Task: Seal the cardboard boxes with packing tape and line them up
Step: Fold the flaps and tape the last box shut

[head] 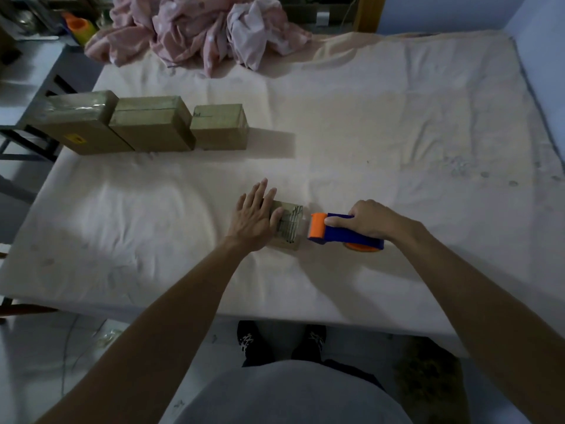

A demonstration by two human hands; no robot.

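Note:
A small cardboard box (289, 224) lies on the mattress (382, 133) near its front edge. My left hand (255, 217) presses flat on the box's left part with straight fingers. My right hand (367, 220) grips the blue handle of a blue and orange tape dispenser (342, 232), whose orange roller end sits against the box's right side. Three taped cardboard boxes stand in a row at the back left: a large one (81, 123), a middle one (153, 123) and a smaller one (220, 127).
A crumpled pink blanket (198, 29) lies at the mattress's far edge. A dark bench or frame (36, 117) stands left of the mattress beside the box row. My feet (281, 341) are on the floor below the front edge.

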